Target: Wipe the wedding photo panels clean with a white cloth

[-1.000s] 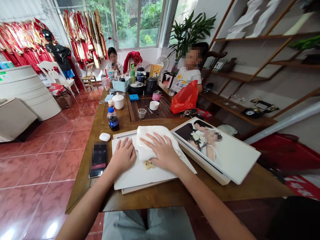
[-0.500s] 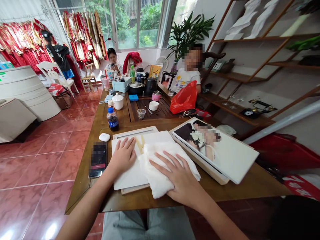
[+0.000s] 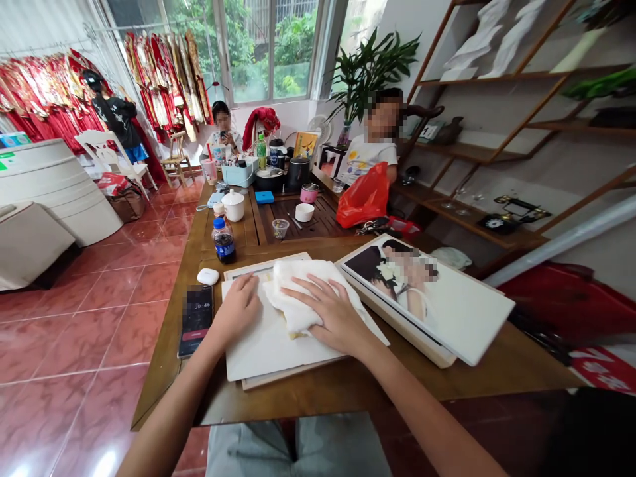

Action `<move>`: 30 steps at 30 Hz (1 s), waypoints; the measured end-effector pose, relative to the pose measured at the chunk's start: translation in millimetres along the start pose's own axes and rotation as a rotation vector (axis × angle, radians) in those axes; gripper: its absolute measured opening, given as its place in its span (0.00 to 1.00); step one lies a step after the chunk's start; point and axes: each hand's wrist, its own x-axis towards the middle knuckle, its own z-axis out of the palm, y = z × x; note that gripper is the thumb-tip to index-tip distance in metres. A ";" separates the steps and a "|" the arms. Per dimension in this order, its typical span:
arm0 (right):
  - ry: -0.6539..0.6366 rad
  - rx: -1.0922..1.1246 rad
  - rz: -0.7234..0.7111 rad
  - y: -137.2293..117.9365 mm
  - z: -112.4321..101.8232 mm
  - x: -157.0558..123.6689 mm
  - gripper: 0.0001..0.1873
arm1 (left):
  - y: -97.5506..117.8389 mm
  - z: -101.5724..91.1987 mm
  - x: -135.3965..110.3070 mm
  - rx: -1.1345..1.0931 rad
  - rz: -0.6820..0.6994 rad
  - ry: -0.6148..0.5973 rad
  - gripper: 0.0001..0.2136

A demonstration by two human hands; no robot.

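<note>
My right hand (image 3: 328, 313) lies spread on a bunched white cloth (image 3: 293, 275), pressing it onto a white board (image 3: 263, 354). My left hand (image 3: 242, 308) rests flat on the board's left part, its fingers stretched out and touching nothing else. The board lies on a light wooden frame (image 3: 293, 257), whose rim shows at the far and near sides. A small yellowish patch shows on the board just below the cloth; the rest of that area is covered.
Right of the board, a wedding photo panel (image 3: 462, 305) lies over another frame (image 3: 422, 344). Left are a phone (image 3: 195, 324), a white earbud case (image 3: 207, 276) and a blue-capped bottle (image 3: 223, 242). A red bag (image 3: 365, 195) and several containers stand farther back. Two people sit beyond.
The cloth has moved away from me and left across the board under my right hand, covering most of the yellowish strips. My left hand has shifted slightly left.
</note>
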 end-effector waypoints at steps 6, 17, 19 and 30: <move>-0.071 -0.039 -0.137 -19.3 3.8 23.6 0.43 | -11.1 -4.1 1.4 0.146 -0.178 0.083 0.23; -0.226 0.025 -0.519 -23.3 1.2 -10.6 0.43 | -12.0 -1.5 -1.3 0.257 -0.060 0.051 0.23; -0.248 0.037 -0.552 -24.9 -1.0 -15.0 0.42 | -13.0 -1.3 -0.9 0.275 -0.052 0.051 0.23; -0.146 -0.098 -0.354 -9.7 -1.0 12.9 0.40 | -12.1 0.6 1.8 0.287 -0.075 0.032 0.22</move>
